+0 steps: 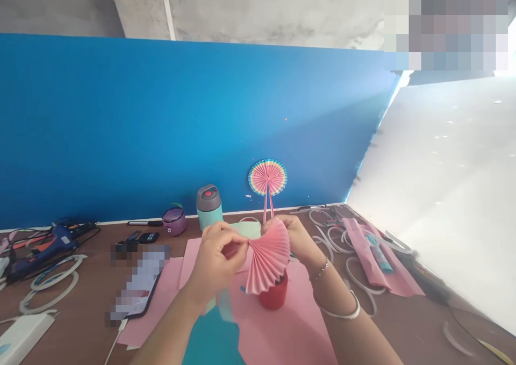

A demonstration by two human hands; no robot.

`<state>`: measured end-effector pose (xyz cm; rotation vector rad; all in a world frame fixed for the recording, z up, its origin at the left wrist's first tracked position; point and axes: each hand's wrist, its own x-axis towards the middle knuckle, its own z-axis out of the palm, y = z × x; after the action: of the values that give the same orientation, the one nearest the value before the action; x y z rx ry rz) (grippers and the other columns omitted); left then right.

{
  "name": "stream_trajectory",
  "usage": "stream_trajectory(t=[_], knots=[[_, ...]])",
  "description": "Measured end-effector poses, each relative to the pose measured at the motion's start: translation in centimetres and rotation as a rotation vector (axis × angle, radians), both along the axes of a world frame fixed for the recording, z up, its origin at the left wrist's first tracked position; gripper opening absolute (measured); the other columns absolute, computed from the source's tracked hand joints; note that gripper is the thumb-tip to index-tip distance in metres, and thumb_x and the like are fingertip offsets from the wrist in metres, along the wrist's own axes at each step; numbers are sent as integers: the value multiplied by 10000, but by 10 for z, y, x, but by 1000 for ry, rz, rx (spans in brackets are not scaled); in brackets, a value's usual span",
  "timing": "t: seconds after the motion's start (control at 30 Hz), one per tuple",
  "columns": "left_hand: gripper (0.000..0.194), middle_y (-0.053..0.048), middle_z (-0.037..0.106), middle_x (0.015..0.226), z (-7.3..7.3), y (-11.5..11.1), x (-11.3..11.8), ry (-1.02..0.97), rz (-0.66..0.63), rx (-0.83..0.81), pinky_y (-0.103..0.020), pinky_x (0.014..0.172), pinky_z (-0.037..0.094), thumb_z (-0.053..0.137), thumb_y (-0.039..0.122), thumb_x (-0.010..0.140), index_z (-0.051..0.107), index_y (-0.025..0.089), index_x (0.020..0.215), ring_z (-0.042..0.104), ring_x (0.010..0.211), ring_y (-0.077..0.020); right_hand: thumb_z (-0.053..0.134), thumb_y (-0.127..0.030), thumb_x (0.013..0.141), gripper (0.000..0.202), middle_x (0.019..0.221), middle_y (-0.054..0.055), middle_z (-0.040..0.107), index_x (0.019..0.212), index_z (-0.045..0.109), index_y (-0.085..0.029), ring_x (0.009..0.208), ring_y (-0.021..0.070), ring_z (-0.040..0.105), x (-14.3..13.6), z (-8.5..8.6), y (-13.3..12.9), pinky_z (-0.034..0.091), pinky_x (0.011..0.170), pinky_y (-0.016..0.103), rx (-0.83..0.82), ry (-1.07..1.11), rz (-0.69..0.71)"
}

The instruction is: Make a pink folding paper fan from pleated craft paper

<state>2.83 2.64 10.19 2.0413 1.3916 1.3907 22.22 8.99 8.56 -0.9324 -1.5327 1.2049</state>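
A pleated pink paper fan point(268, 263) is spread between my two hands above the table. My left hand point(221, 252) pinches it at its left corner, thumb and fingers pressed together. Round the fan's upper right edge closes my right hand point(292, 236), its fingertips partly hidden behind the paper. Below and partly behind the fan stands a red cup point(274, 298). Pink paper sheets point(290, 333) and a blue sheet point(213, 338) lie under my hands. A finished-looking round paper fan point(268, 178), pink with yellow and blue rims, leans at the blue panel.
A phone point(141, 284) lies left of my hands. Behind stand a purple pot point(174, 222) and a teal flask point(209, 209). A blue glue gun point(44, 249) and a white power strip point(26, 335) lie far left. White strips and a glue stick point(379, 255) are at right.
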Motion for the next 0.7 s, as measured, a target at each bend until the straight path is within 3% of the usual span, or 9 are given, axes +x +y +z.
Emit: stream_trajectory(t=[0.1, 0.23, 0.4, 0.53, 0.7], knots=[[141, -14, 620, 728, -14, 18, -5, -227, 150, -138, -285, 670, 429, 579, 301, 724, 651, 208, 646, 569, 733, -176, 621, -241, 662, 136, 557, -19, 552, 567, 613, -144, 513, 83, 425, -10, -6, -1, 336, 497, 213, 36, -199, 39], [147, -12, 653, 650, -32, 37, -13, -222, 291, -242, -314, 659, 416, 556, 283, 717, 632, 208, 616, 578, 692, -197, 561, -171, 687, 135, 543, -12, 573, 596, 661, -173, 509, 93, 437, -30, -5, -18, 291, 488, 215, 147, -617, 30], [204, -12, 608, 542, -42, 38, -12, 331, 544, 94, -392, 743, 328, 526, 155, 716, 578, 216, 528, 548, 705, -219, 510, -115, 715, 209, 570, -1, 605, 586, 651, -197, 525, 100, 455, -42, 3, -40, 278, 518, 223, 409, -883, -15], [260, -9, 596, 535, -45, 34, -5, 585, 454, 258, -383, 732, 317, 481, 85, 754, 548, 205, 534, 521, 693, -201, 485, -139, 761, 249, 524, -4, 552, 559, 622, -189, 495, 94, 407, -37, 16, -47, 268, 507, 226, 480, -862, -87], [246, 1, 640, 621, -37, 30, -4, 630, 207, 387, -394, 833, 332, 465, 72, 810, 601, 212, 660, 532, 774, -192, 519, -245, 794, 217, 534, -12, 557, 654, 674, -185, 504, 98, 418, -20, 24, -37, 315, 500, 226, 350, -516, -168]])
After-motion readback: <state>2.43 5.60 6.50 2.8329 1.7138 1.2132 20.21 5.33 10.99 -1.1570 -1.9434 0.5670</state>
